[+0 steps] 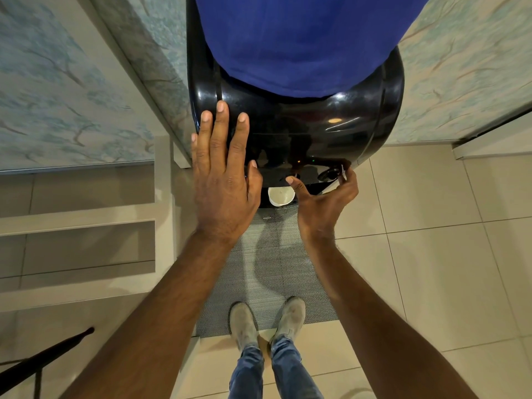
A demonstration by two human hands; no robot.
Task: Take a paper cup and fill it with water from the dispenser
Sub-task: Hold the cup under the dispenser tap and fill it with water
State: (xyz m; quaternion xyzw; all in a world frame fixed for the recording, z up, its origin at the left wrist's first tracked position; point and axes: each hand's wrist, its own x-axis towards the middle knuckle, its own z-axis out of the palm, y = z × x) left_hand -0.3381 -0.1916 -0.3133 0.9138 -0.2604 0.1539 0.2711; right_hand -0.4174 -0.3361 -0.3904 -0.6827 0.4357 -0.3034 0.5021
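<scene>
A white paper cup (pixel 280 195) stands upright on the drip tray under the front of the black water dispenser (pixel 316 122), which carries a blue bottle (pixel 293 41). The cup's inside looks pale; I cannot tell its water level. My left hand (pixel 224 180) lies flat with fingers spread on the dispenser's glossy top left and partly hides the cup's left side. My right hand (pixel 322 203) reaches under the front edge, to the right of the cup. Its fingertips curl onto the dark tap (pixel 328 174), and its thumb points towards the spot above the cup.
A grey mat (pixel 267 269) lies on the beige tiled floor in front of the dispenser, and my shoes (pixel 267 318) stand at its near edge. Patterned wall panels flank the dispenser. Steps or ledges are at the left, and a dark rod (pixel 46 355) is at the lower left.
</scene>
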